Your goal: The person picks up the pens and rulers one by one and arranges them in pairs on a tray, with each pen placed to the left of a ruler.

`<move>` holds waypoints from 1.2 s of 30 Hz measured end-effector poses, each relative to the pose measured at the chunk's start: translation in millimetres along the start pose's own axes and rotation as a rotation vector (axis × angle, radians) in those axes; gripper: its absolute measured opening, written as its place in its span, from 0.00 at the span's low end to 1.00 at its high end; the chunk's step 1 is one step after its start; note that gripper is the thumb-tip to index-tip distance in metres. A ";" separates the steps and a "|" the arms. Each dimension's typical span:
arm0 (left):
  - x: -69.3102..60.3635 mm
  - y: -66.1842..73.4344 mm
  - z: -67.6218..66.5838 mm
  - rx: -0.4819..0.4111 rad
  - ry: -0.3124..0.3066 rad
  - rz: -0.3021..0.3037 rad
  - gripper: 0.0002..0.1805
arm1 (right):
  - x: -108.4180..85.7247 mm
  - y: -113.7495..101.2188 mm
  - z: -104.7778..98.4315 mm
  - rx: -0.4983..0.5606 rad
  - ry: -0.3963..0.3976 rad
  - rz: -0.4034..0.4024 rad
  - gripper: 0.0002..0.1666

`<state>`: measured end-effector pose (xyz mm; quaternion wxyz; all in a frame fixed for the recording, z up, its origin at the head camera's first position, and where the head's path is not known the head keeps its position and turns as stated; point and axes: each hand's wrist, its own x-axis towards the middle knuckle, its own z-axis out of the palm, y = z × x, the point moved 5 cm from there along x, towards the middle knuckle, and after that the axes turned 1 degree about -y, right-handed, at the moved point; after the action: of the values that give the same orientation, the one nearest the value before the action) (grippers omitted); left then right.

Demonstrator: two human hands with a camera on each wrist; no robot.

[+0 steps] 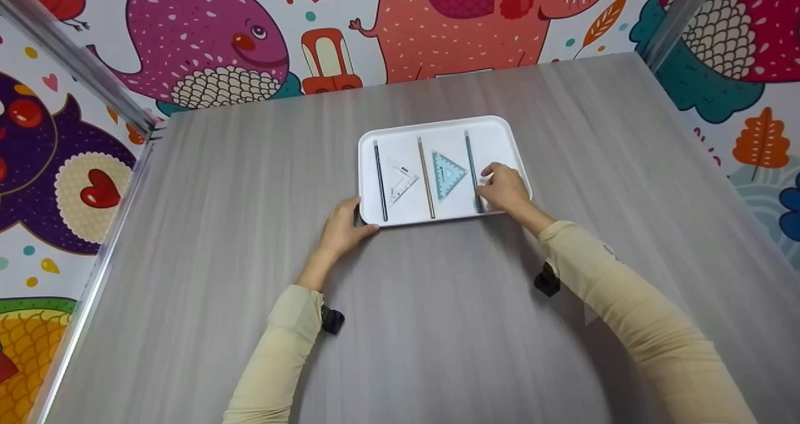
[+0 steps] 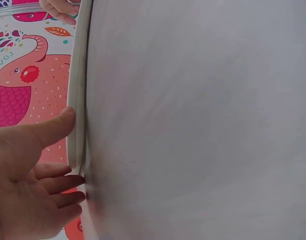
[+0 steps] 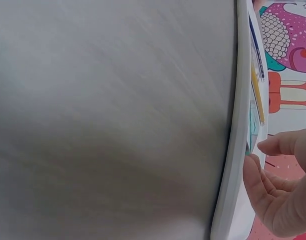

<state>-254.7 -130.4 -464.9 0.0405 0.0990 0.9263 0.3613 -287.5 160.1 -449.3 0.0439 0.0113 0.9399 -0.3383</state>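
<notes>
A white tray (image 1: 400, 222) lies on the table. In it, from left to right, are a dark pencil (image 1: 380, 180), a clear set square (image 1: 405, 183), a yellow pencil (image 1: 426, 177), a light-blue triangular set square (image 1: 447, 177) and a dark green pencil (image 1: 472, 161). My left hand (image 1: 342, 230) rests at the tray's near left corner, thumb at the front edge and fairly straight fingers by the left side. Over the tray's right part, my right hand (image 1: 505, 189) has its thumb at the green pencil; thumb and forefinger tips stand apart in the right wrist view.
The grey wood-grain table (image 1: 425, 324) extends around the tray on all sides. Behind it stands a wall (image 1: 337, 5) printed with cartoon animals, and similar panels flank both sides. Dark wrist cameras (image 1: 332, 319) hang under the sleeves.
</notes>
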 end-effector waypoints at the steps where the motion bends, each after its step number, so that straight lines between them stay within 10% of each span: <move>1: 0.0 0.1 0.1 -0.001 -0.001 -0.003 0.32 | -0.9 0.2 -0.6 0.000 0.002 -0.006 0.20; 36: 1.0 -0.9 1.7 0.004 -0.022 -0.031 0.32 | -74.2 3.8 -16.6 -0.139 0.053 -0.381 0.35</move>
<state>-255.6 -129.7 -466.8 0.0561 0.0887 0.9280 0.3575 -214.6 174.3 -432.2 -0.0453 -0.1610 0.9469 -0.2745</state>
